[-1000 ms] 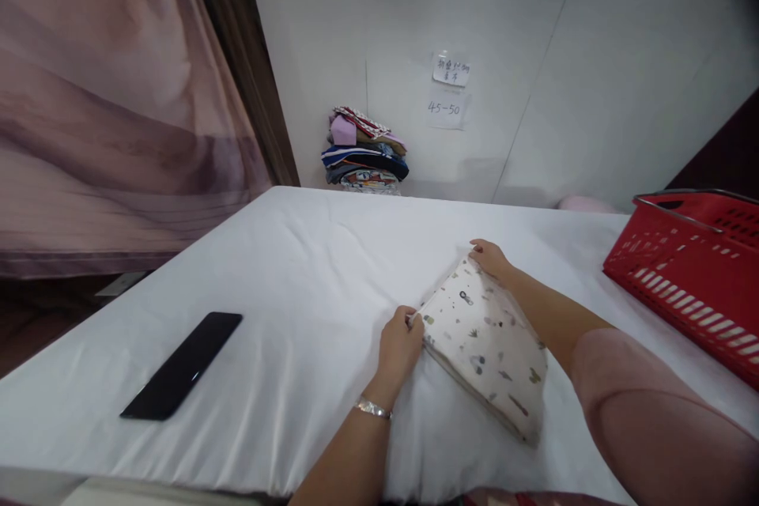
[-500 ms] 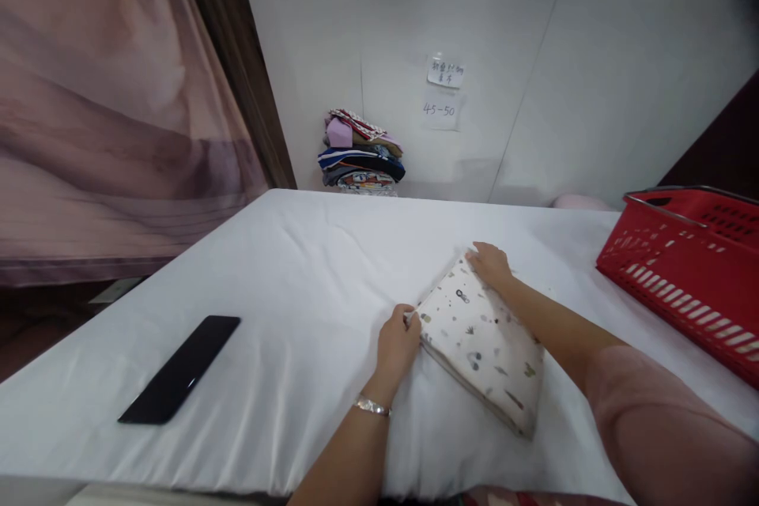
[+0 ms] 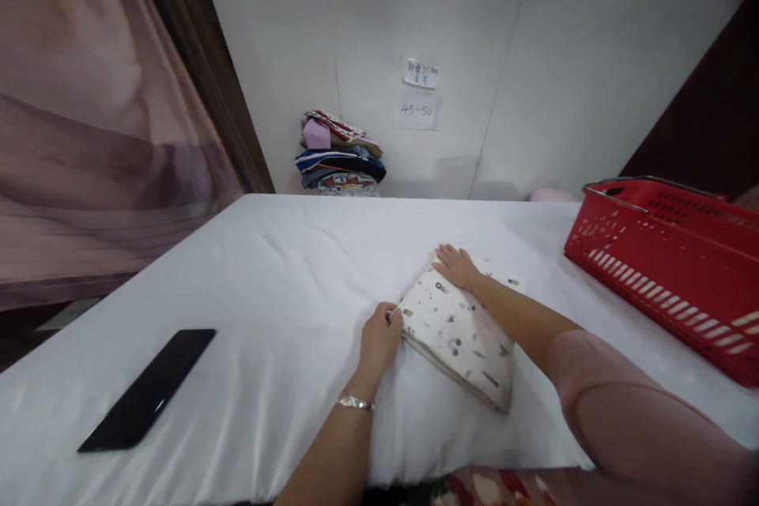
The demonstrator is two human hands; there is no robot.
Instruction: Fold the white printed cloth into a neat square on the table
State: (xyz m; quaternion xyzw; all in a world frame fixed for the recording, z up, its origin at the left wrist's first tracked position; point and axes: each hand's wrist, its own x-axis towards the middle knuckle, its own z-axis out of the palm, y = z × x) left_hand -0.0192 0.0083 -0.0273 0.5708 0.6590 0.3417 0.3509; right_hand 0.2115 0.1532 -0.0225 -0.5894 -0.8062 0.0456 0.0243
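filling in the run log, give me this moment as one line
left hand: pinches near corner of folded cloth | right hand: flat on far corner | phone: at left | red basket: at right

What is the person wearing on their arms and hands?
The left hand has a thin silver bracelet round its wrist. The right hand has nothing on it, but higher up that arm there is a loose pink sleeve. Both forearms are bare, with no gloves or watch, and no rings that I can make out.
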